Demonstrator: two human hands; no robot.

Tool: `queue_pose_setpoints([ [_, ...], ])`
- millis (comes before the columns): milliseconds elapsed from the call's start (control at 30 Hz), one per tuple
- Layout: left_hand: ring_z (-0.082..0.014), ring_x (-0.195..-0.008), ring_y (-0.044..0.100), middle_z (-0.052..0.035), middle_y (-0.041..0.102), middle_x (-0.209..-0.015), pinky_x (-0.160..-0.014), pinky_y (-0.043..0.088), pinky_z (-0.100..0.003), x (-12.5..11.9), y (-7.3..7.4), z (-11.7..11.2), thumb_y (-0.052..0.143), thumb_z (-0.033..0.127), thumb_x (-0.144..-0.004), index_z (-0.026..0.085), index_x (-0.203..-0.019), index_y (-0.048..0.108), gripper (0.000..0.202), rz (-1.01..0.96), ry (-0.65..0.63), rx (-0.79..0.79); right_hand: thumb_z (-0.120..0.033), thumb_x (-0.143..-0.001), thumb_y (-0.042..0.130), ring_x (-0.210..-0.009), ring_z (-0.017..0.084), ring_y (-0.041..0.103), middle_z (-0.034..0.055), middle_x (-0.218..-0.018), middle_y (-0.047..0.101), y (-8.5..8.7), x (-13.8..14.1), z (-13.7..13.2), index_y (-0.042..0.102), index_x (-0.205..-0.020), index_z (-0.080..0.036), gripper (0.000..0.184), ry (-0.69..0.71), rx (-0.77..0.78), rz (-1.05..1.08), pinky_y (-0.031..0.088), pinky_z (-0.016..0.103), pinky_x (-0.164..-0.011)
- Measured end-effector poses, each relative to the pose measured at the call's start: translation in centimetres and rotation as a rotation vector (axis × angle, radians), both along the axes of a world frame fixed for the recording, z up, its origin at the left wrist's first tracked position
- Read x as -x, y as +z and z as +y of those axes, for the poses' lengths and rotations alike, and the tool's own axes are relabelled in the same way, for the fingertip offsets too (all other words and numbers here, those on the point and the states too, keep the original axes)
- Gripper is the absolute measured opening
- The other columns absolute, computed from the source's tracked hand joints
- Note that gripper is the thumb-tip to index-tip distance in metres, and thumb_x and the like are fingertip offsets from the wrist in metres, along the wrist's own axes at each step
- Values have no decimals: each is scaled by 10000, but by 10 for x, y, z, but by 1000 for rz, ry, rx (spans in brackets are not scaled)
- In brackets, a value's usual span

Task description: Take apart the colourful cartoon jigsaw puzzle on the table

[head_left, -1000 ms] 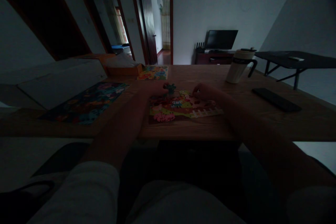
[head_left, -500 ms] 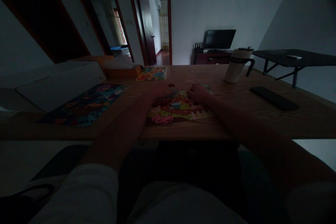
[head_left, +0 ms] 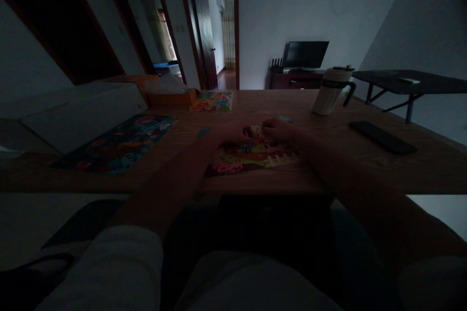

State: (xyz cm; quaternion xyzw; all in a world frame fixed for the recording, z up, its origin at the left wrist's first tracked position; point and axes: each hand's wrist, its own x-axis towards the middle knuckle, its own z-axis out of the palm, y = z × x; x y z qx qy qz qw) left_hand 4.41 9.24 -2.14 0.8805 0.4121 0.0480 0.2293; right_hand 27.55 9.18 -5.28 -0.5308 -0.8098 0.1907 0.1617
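Observation:
A colourful jigsaw puzzle (head_left: 255, 158) lies on the wooden table (head_left: 328, 170) in front of me. My left hand (head_left: 233, 133) and my right hand (head_left: 279, 129) both rest on its far edge, fingertips close together near the middle. Their fingers are curled down onto the puzzle; the dim light hides whether they grip a piece. A small blue loose piece (head_left: 203, 131) lies on the table just left of my left hand. Another bluish piece (head_left: 286, 119) lies just beyond my right hand.
A dark puzzle board (head_left: 120, 142) lies at the left, a smaller bright one (head_left: 213, 101) at the far side beside a tissue box (head_left: 170, 95). A white mug with lid (head_left: 331, 91) and a black phone (head_left: 382, 137) sit to the right. A white box (head_left: 80, 112) lies far left.
My left hand held a dark piece above the puzzle a second ago; it has come down onto the puzzle. Both hands have drawn closer together. A blue piece now shows left of my left hand.

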Motion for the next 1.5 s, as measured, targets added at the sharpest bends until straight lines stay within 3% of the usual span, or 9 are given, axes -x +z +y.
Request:
queue_pose_setpoints([
  [200, -202, -751, 644, -52, 750, -874, -684, 449, -310, -3, 3, -5, 748, 550, -835, 216, -939, 765, 350, -10, -6, -17, -286, -814, 662, -722, 167, 647, 42, -858, 742, 10, -11, 2, 750, -898, -167, 170, 112, 112, 98, 483, 244, -628],
  [333, -191, -761, 634, -42, 744, -887, -679, 437, -298, -4, 5, -10, 671, 528, -892, 219, -986, 760, 335, -63, -13, -36, -316, -824, 664, -770, 169, 657, 47, -894, 749, 18, -17, 1, 775, -917, -175, 201, 139, 62, 168, 496, 261, -689],
  [500, -181, -726, 616, -32, 716, -827, -672, 435, -296, -5, 3, -3, 628, 539, -932, 203, -941, 748, 357, -164, -42, -106, -376, -869, 683, -697, 152, 633, 57, -885, 742, 20, -20, -2, 770, -972, -174, 242, 101, 107, 253, 485, 260, -632],
  [700, -199, -837, 649, -66, 751, -969, -782, 486, -314, 0, 4, 8, 663, 423, -922, 171, -994, 747, 276, -255, 57, -215, -341, -817, 773, -712, 157, 636, 73, -909, 747, 22, -16, -3, 758, -1054, -175, 290, 42, 99, 363, 504, 263, -629],
  [1000, -175, -770, 602, -56, 708, -889, -764, 462, -305, 1, 6, 10, 670, 368, -917, 131, -929, 724, 243, -317, 121, -219, -374, -775, 826, -845, 196, 665, 67, -1010, 753, 24, -19, -4, 768, -969, -196, 269, 115, 127, 430, 537, 307, -744],
  [1167, -179, -777, 613, -52, 720, -892, -752, 450, -301, 3, 6, 10, 689, 389, -928, 142, -915, 727, 250, -313, 121, -214, -352, -844, 792, -771, 175, 654, 54, -970, 725, 18, -22, 2, 686, -1277, -238, 460, 70, 141, 505, 555, 313, -708],
  [1267, -186, -826, 648, -71, 752, -971, -790, 470, -296, 5, 4, 14, 662, 351, -955, 146, -996, 750, 227, -297, 200, -219, -295, -900, 720, -853, 216, 685, 96, -1027, 726, 14, -21, 7, 583, -1446, -222, 567, -52, 21, 409, 577, 364, -768],
  [1400, -220, -1004, 687, -129, 744, -1199, -882, 487, -301, 9, -2, 21, 617, 313, -976, 145, -1303, 693, 376, -229, 339, -272, -296, -833, 790, -1224, 324, 622, 170, -1384, 637, 19, -22, 6, 695, -1334, -189, 521, -100, -272, 90, 510, 453, -1032],
  [1500, -250, -1089, 675, -151, 714, -1290, -932, 484, -318, 13, -4, 23, 626, 333, -962, 138, -1319, 694, 413, -118, 313, -308, -428, -798, 838, -1115, 318, 676, 125, -1270, 715, 31, -24, -1, 770, -1216, -225, 470, 50, -79, -59, 526, 431, -980],
])
